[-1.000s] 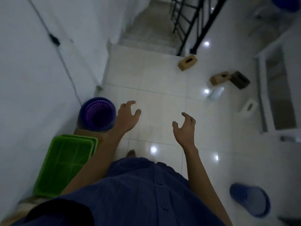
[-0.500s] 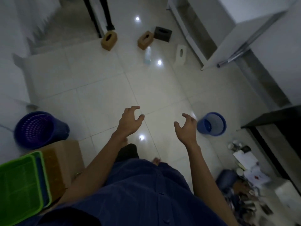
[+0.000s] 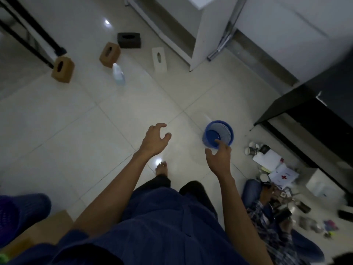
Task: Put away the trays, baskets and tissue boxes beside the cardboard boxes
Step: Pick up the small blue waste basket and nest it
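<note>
A round blue basket (image 3: 221,131) stands on the pale tile floor to the right. My right hand (image 3: 219,159) hovers just in front of it, fingers loosely curled and empty, one fingertip overlapping its rim. My left hand (image 3: 154,139) is raised mid-floor, fingers loosely spread, holding nothing. Far off lie two brown tissue boxes (image 3: 63,69) (image 3: 110,54), a black tissue box (image 3: 129,40) and a white tissue box (image 3: 159,59). At bottom left a purple basket (image 3: 21,211) sits beside a cardboard box (image 3: 49,228).
A plastic bottle (image 3: 118,74) lies on the floor between the tissue boxes. Cluttered papers, cups and cloth (image 3: 277,180) fill the right floor under a black table (image 3: 298,113). White cabinets (image 3: 214,25) stand at the back; a black railing (image 3: 32,33) is top left.
The view has swung right: the purple basket, cardboard box and green tray slid to the lower left edge. The blue basket came closer to my right hand. Both hands stayed empty.
</note>
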